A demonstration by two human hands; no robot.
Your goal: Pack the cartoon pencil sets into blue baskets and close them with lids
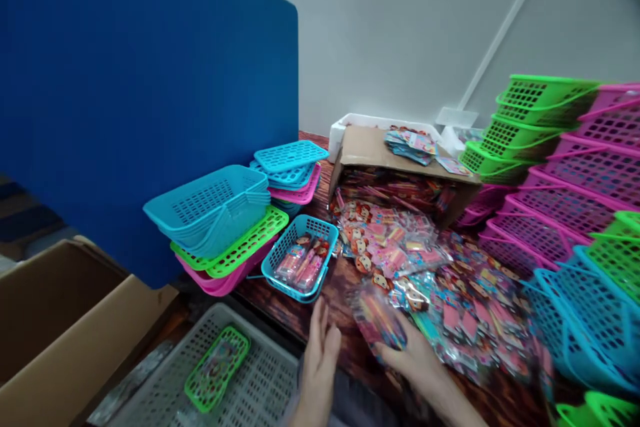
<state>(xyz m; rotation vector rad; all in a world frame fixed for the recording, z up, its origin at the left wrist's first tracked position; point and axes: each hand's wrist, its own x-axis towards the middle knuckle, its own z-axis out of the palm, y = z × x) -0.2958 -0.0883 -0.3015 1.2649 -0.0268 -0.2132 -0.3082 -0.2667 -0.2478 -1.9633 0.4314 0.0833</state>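
My right hand grips a clear plastic packet of coloured sticks, blurred by motion; whether they are pencils or crayons I cannot make out. My left hand is empty, its fingers stretched out over the table's front edge. Just beyond it stands a small blue basket with a few packets lying inside, each with a cartoon girl figure. A loose heap of similar packets spreads past my right hand. More packets with pink cards lie to the right.
Blue baskets are stacked at the left beside blue lids. Tall stacks of pink baskets and green baskets rise on the right. A cardboard box lies behind the heap. Below the table sits a grey crate holding a green basket.
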